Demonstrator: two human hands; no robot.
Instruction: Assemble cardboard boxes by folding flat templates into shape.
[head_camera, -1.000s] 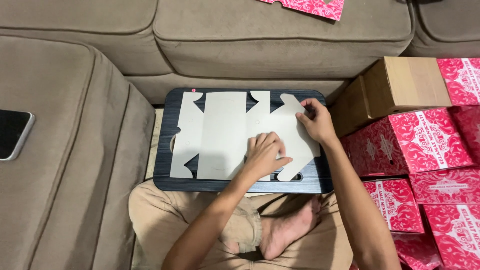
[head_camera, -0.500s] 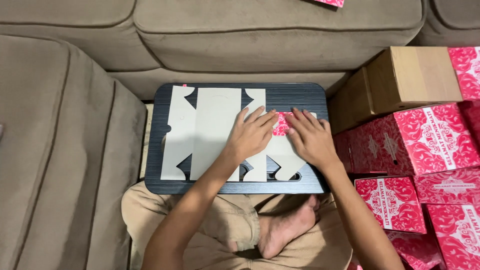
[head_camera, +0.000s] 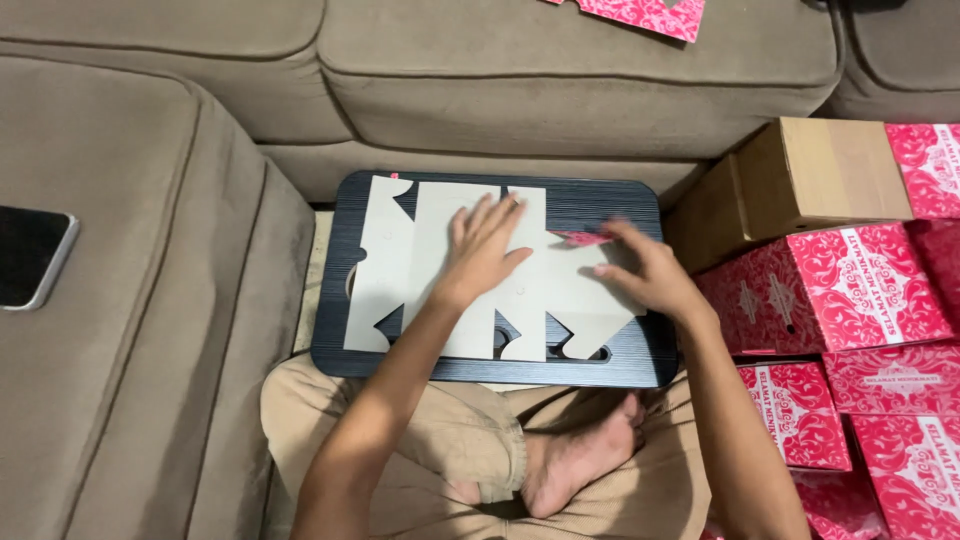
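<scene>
The flat grey cardboard box blank (head_camera: 440, 270) lies on the black lap desk (head_camera: 620, 365), long axis left-right along it, both hands, left hand (head_camera: 483, 250) and right hand (head_camera: 648, 270), pressed flat and open-fingered on it, gripping nothing.

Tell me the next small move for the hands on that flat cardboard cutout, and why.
Probably fold the right-hand panel further over with the right hand while the left hand pins the middle. The box blank lies grey side up on the black lap tray, the left palm rests flat on it, and a strip of the pink printed side already shows at the right fingertips.
</scene>
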